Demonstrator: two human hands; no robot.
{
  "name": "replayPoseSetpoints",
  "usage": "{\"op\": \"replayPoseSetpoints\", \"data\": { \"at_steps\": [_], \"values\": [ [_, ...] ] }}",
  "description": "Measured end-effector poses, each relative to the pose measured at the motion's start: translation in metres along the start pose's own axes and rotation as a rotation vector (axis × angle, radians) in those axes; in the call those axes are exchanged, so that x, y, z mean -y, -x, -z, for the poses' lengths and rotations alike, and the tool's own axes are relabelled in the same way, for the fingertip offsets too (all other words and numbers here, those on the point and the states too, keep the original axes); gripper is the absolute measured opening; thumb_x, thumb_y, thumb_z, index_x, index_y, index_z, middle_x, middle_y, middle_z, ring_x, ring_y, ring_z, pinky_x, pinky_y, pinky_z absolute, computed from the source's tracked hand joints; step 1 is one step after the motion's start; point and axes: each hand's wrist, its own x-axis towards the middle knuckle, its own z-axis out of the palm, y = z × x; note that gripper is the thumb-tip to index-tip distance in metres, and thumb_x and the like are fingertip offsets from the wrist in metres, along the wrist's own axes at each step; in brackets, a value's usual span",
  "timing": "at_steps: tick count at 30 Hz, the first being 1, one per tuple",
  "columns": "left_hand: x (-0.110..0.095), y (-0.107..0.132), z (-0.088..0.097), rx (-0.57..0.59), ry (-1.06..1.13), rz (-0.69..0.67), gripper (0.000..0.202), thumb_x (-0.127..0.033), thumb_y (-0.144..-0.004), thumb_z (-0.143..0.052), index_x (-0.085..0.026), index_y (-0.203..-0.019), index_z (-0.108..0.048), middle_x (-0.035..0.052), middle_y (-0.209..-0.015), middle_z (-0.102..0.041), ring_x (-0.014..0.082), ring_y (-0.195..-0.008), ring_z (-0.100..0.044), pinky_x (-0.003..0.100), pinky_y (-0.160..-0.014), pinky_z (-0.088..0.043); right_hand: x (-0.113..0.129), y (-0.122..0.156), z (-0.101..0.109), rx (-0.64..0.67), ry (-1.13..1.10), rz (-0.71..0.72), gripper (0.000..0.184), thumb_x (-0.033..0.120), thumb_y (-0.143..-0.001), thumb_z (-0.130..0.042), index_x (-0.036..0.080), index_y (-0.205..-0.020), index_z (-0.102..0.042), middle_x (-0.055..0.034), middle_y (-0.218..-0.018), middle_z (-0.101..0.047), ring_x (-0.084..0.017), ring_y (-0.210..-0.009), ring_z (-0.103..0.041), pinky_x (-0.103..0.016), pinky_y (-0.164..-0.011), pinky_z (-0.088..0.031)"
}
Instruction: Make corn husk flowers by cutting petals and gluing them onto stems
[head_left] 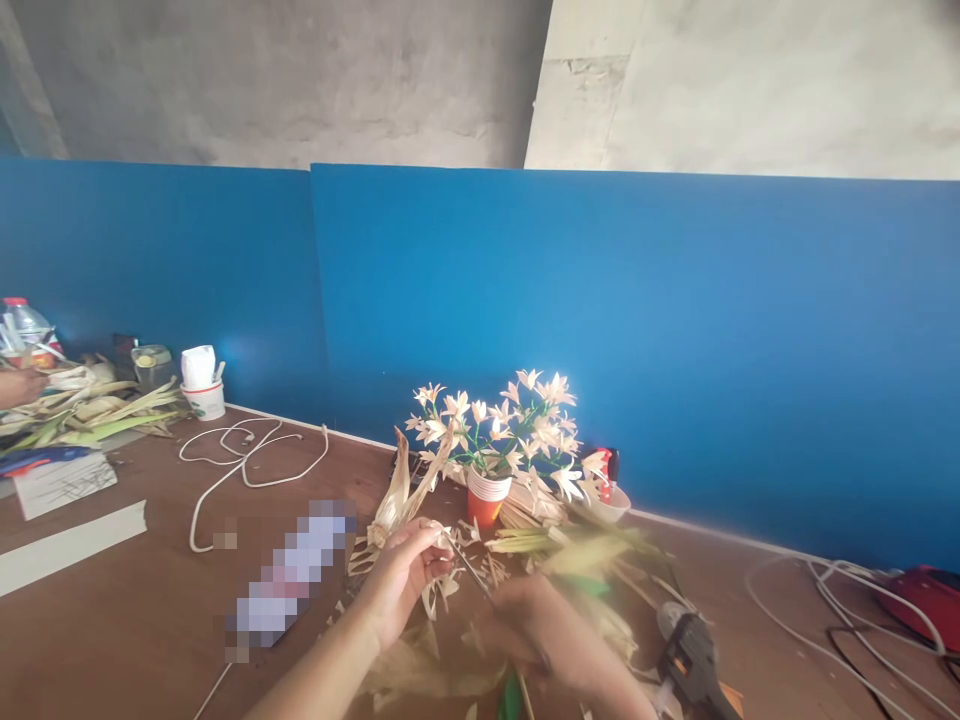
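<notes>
**A:** The left hand [405, 575] is pinched tight on a pale husk strip [447, 536]. That's near the front edge of the bench [150, 620], just in front of the orange cup [486, 497] of husk flowers [495, 425].

**B:** And the right hand [544, 625]?

**A:** Blurred. Its fingers curl toward a thin stick [471, 568] that runs up to the strip, but whether they grip it, nobody can tell.

**B:** It looks like the strip is being fitted to the stick's tip.

**A:** That's the read here too. The next move calls for a firm pinch and a steady stick. The glue gun [690, 655] lies just right of that hand, at the front edge.

**B:** At the far left end, another person's hand [16, 385] sits beside a heap of husks [90, 410].
</notes>
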Motion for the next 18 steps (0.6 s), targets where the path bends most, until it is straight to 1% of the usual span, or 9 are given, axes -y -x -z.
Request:
{"op": "replayPoseSetpoints", "data": {
  "at_steps": [3,5,7,9,12,13,15,17,18],
  "values": [
    [-0.0019,-0.0008,0.0,-0.022,-0.057,-0.082,0.018,-0.022,-0.062,-0.079,-0.016,-0.064,-0.063,-0.003,-0.059,-0.059,0.0086,-0.053,-0.055,0.019,-0.053,-0.047,-0.0017,-0.0007,0.0003,0.012,0.02,0.0,0.022,0.032,-0.064,-0.058,0.014,-0.067,-0.069,0.0039,-0.044,-0.047,-0.009,-0.041,-0.043,-0.018,-0.036,-0.028],
    [-0.0024,-0.001,-0.0006,-0.029,-0.074,-0.115,0.02,-0.026,-0.063,-0.079,-0.016,-0.064,-0.062,-0.0047,-0.056,-0.055,0.006,-0.048,-0.049,0.017,-0.05,-0.043,-0.0009,0.0004,0.0006,0.012,0.02,-0.028,0.022,0.033,-0.065,-0.058,0.014,-0.069,-0.069,0.004,-0.044,-0.047,-0.01,-0.04,-0.043,-0.018,-0.036,-0.03],
    [-0.0022,-0.001,-0.0015,-0.042,-0.091,-0.104,0.023,-0.029,-0.064,-0.078,-0.015,-0.064,-0.06,-0.0065,-0.052,-0.051,0.004,-0.044,-0.043,0.015,-0.044,-0.037,0.0004,0.002,0.0007,0.01,0.015,-0.052,0.022,0.033,-0.064,-0.059,0.014,-0.071,-0.068,0.0044,-0.044,-0.048,-0.01,-0.039,-0.043,-0.018,-0.037,-0.031],
    [-0.0014,-0.001,-0.0022,-0.079,-0.093,-0.08,0.025,-0.032,-0.065,-0.077,-0.016,-0.062,-0.058,-0.0081,-0.048,-0.046,0.0026,-0.04,-0.037,0.014,-0.04,-0.03,0.0006,0.003,0.0004,0.027,0.013,-0.06,0.022,0.033,-0.065,-0.059,0.014,-0.072,-0.068,0.0051,-0.043,-0.047,-0.009,-0.038,-0.042,-0.019,-0.036,-0.031],
    [-0.0001,-0.0008,-0.0029,-0.145,-0.079,-0.059,0.027,-0.036,-0.067,-0.076,-0.016,-0.062,-0.058,-0.0091,-0.046,-0.043,0.0018,-0.037,-0.032,0.014,-0.037,-0.024,-0.0017,0.0022,-0.0004,0.055,0.024,-0.04,0.023,0.033,-0.067,-0.058,0.014,-0.072,-0.069,0.0055,-0.042,-0.045,-0.009,-0.036,-0.041,-0.018,-0.035,-0.03],
    [0.0,-0.0006,-0.0031,-0.147,-0.081,-0.05,0.027,-0.038,-0.068,-0.075,-0.016,-0.065,-0.059,-0.0093,-0.045,-0.042,0.002,-0.037,-0.032,0.014,-0.037,-0.024,-0.0026,0.0015,-0.0007,0.053,0.026,-0.041,0.023,0.033,-0.067,-0.058,0.014,-0.072,-0.07,0.0053,-0.043,-0.046,-0.009,-0.036,-0.041,-0.018,-0.035,-0.03],
    [-0.0001,0.0003,-0.0034,-0.113,-0.097,-0.045,0.029,-0.042,-0.069,-0.075,-0.016,-0.075,-0.063,-0.0085,-0.046,-0.045,0.0032,-0.038,-0.036,0.014,-0.038,-0.026,-0.0036,0.0001,-0.0013,0.019,0.025,-0.054,0.023,0.032,-0.068,-0.059,0.014,-0.074,-0.071,0.0047,-0.044,-0.048,-0.009,-0.037,-0.042,-0.019,-0.036,-0.03],
    [-0.0005,0.0018,-0.0037,-0.038,-0.122,-0.048,0.031,-0.043,-0.069,-0.076,-0.016,-0.08,-0.065,-0.0057,-0.051,-0.052,0.0051,-0.042,-0.043,0.015,-0.04,-0.032,-0.0029,-0.0007,-0.0017,-0.015,0.022,-0.061,0.021,0.029,-0.068,-0.059,0.013,-0.074,-0.072,0.0042,-0.045,-0.049,-0.009,-0.037,-0.041,-0.019,-0.036,-0.03],
    [-0.0006,0.0026,-0.0039,-0.004,-0.131,-0.053,0.029,-0.041,-0.068,-0.077,-0.016,-0.079,-0.065,-0.004,-0.055,-0.056,0.0061,-0.045,-0.047,0.016,-0.042,-0.035,-0.002,-0.0009,-0.0019,-0.032,0.017,-0.058,0.021,0.027,-0.068,-0.058,0.013,-0.073,-0.072,0.0039,-0.045,-0.049,-0.008,-0.037,-0.041,-0.018,-0.036,-0.03]
  ]
}}
